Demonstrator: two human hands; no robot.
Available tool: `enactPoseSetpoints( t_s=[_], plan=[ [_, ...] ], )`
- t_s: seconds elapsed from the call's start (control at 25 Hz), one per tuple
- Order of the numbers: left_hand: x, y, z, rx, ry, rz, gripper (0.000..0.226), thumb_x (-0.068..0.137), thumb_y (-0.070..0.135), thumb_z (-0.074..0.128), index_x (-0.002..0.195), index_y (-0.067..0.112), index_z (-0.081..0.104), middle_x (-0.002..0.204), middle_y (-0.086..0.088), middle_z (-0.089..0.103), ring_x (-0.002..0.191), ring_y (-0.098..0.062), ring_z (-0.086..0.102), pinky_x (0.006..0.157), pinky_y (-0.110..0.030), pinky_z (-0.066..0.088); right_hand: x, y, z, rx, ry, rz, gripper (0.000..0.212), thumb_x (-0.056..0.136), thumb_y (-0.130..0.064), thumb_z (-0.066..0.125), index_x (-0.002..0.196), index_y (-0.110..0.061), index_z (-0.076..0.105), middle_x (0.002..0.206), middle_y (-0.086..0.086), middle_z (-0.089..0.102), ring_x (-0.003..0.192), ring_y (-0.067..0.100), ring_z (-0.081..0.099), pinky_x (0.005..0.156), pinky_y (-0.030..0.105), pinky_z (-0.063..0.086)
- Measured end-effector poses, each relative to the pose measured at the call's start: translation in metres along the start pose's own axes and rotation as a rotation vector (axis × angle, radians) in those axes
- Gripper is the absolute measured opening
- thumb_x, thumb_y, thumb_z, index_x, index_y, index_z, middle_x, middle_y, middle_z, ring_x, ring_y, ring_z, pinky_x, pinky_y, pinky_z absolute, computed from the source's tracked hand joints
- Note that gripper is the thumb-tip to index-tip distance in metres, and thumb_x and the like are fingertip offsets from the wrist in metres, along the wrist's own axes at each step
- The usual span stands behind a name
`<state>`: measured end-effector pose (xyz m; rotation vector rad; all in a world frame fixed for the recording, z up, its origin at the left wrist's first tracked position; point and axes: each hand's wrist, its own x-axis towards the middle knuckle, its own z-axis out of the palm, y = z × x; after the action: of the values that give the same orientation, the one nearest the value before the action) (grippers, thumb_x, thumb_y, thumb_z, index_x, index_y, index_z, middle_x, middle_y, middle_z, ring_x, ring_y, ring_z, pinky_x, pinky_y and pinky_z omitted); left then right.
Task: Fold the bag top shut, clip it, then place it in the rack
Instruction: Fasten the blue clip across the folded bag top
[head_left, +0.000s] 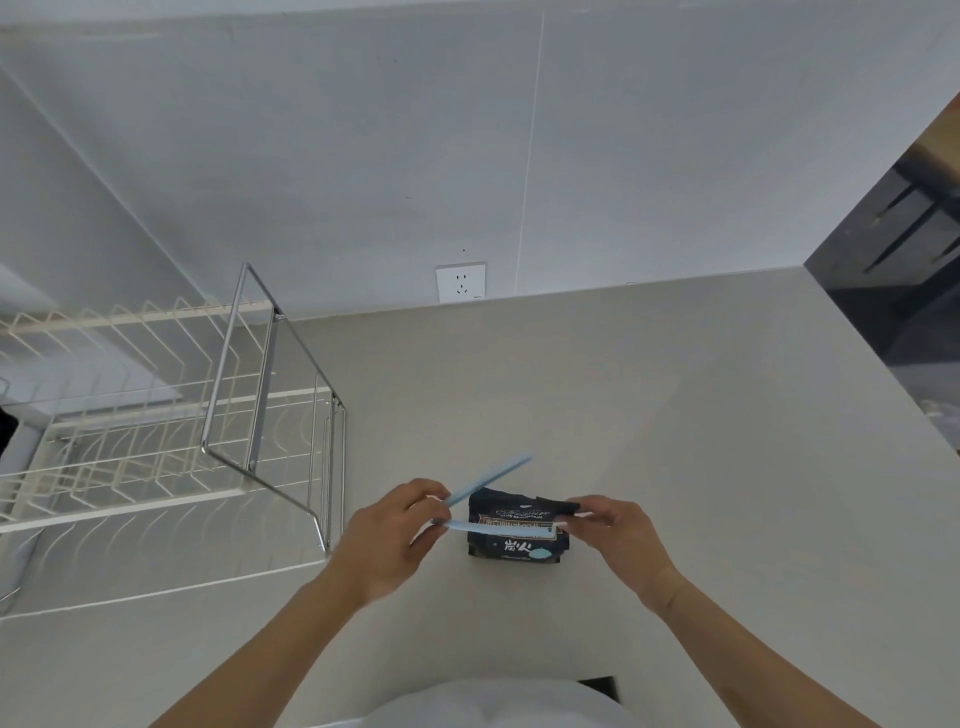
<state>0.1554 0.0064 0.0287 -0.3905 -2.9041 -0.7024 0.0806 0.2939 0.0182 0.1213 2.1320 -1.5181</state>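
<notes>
Bag: I see the dark bag standing on the pale tabletop, its top folded down toward the wall; it is not in the rack.
Clip: the light-blue clip is sprung wide; its lower arm lies across the front of the bag, its upper arm angles up and away behind the bag's left corner.
Left hand: my left hand is just left of the bag, fingers closed on the clip's hinge end.
Right hand: my right hand is just right of the bag, fingertips pinching the folded top corner and touching the clip's free end.
Rack: the wire rack stands well left of the bag, its chrome end frame nearest; bare tabletop lies between them.
Edges: the wall with a socket runs behind the bag, well apart; the tabletop's right edge drops off far right of the bag.
Open room: I see clear tabletop behind and right of the bag.
</notes>
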Motion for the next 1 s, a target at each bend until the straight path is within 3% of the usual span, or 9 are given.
enactPoseSetpoints(
  t_s=[0.12,0.28,0.4,0.48,0.76,1.0],
  plan=[
    [0.013,0.009,0.004,-0.081,0.009,-0.033,0.009,0.084,0.020,0.074,0.090,0.023,0.068,0.109,0.009,0.067,0.082,-0.007,0.064,0.059,-0.027,0.059,-0.002,0.003,-0.002,0.012,0.031,-0.034,0.013,0.080,-0.010,0.074,0.090,-0.017,0.078,0.087,0.007,0.078,0.078,0.013,0.068,0.074,0.021,0.048],
    [0.019,0.018,0.011,-0.374,0.056,-0.189,0.017,0.081,0.011,0.077,0.088,0.022,0.066,0.104,0.012,0.072,0.085,-0.009,0.068,0.067,-0.031,0.059,-0.006,0.006,0.000,0.049,0.073,-0.045,0.012,0.079,-0.006,0.075,0.086,-0.014,0.078,0.086,0.010,0.078,0.075,0.012,0.065,0.076,0.022,0.049],
    [0.021,0.024,0.015,-0.461,0.042,-0.262,0.021,0.082,0.008,0.075,0.085,0.021,0.058,0.103,0.015,0.074,0.091,-0.010,0.069,0.071,-0.028,0.058,-0.004,0.006,-0.001,0.022,0.055,-0.058,0.030,0.078,0.005,0.070,0.079,-0.024,0.078,0.075,-0.007,0.077,0.069,0.003,0.065,0.068,0.007,0.048],
    [0.023,0.026,0.016,-0.491,0.035,-0.297,0.027,0.082,0.007,0.075,0.086,0.024,0.055,0.102,0.016,0.074,0.090,-0.011,0.069,0.072,-0.025,0.058,-0.003,0.006,-0.002,0.028,0.044,-0.059,0.036,0.077,0.008,0.070,0.076,-0.028,0.078,0.069,-0.015,0.076,0.064,-0.003,0.065,0.065,0.005,0.048],
    [0.030,0.031,0.020,-0.581,0.031,-0.363,0.033,0.077,0.001,0.076,0.086,0.026,0.057,0.098,0.020,0.073,0.092,-0.009,0.069,0.074,-0.024,0.057,0.002,0.012,-0.001,0.041,0.063,-0.022,0.025,0.077,0.012,0.066,0.095,-0.002,0.077,0.090,0.011,0.076,0.077,0.012,0.067,0.067,0.008,0.050],
    [0.036,0.036,0.026,-0.553,0.023,-0.389,0.034,0.074,0.006,0.078,0.086,0.032,0.060,0.097,0.025,0.071,0.093,-0.008,0.065,0.076,-0.023,0.049,0.006,0.013,0.002,0.114,0.101,0.033,0.017,0.078,0.011,0.067,0.088,0.000,0.077,0.077,0.007,0.073,0.065,0.008,0.061,0.058,0.004,0.047]
  ],
)
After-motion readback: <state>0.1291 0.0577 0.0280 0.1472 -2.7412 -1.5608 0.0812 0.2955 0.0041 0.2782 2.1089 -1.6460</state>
